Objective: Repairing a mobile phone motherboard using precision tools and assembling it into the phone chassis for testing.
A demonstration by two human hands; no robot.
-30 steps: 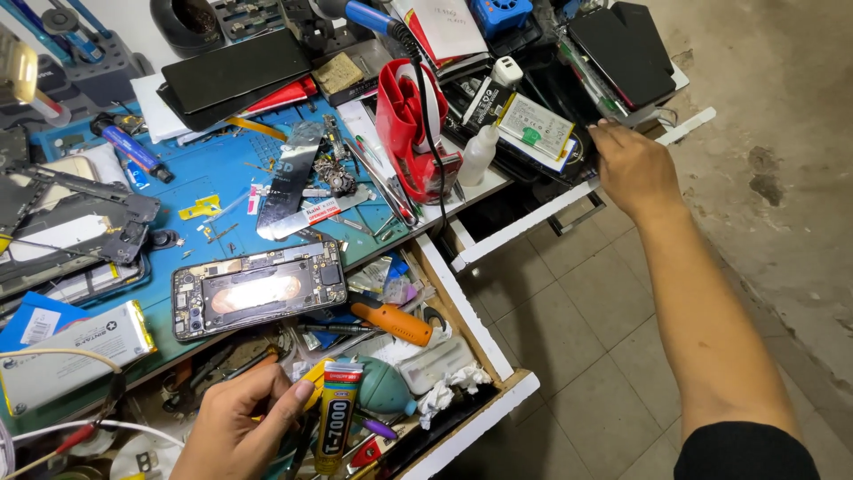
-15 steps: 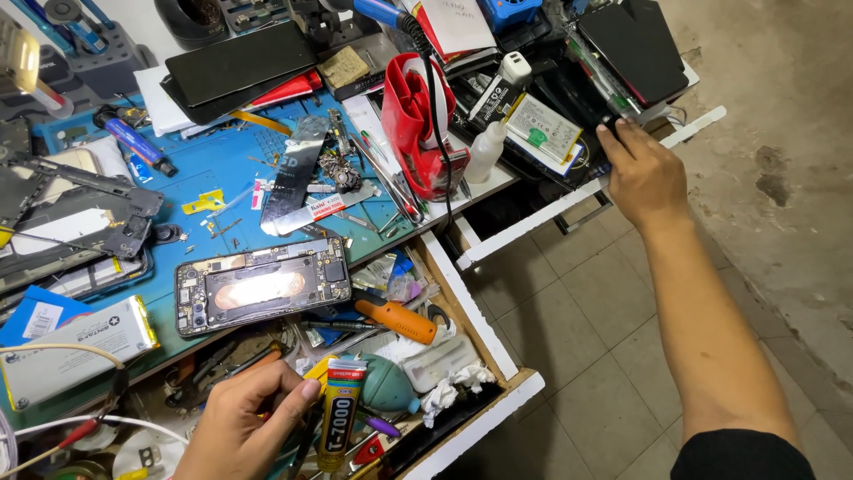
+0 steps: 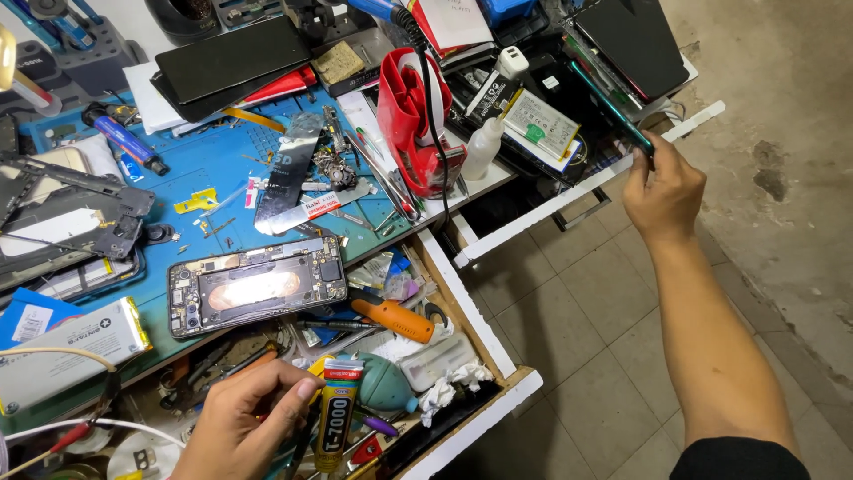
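Note:
My left hand [image 3: 244, 422] rests over the open wooden drawer [image 3: 471, 329] at the bottom, fingers pinching a yellow glue tube [image 3: 333, 418] that stands upright among the clutter. My right hand [image 3: 662, 191] reaches out to the far right and grips the edge of a thin dark phone panel [image 3: 613, 102] with a green edge, above a second open drawer [image 3: 586, 191]. An opened phone [image 3: 258, 286] with its circuit boards showing lies on the blue work mat [image 3: 204, 169] between the hands.
A red tape dispenser [image 3: 413, 116], a small white bottle [image 3: 484, 147], a flat battery [image 3: 551, 124] and dark phones crowd the bench. An orange-handled screwdriver [image 3: 395, 318] and a teal blower bulb [image 3: 382, 382] lie in the near drawer. Tiled floor [image 3: 577, 329] lies to the right.
My right hand has risen from the far drawer and taken hold of the thin dark panel. My left hand has closed in on the glue tube and stood it upright.

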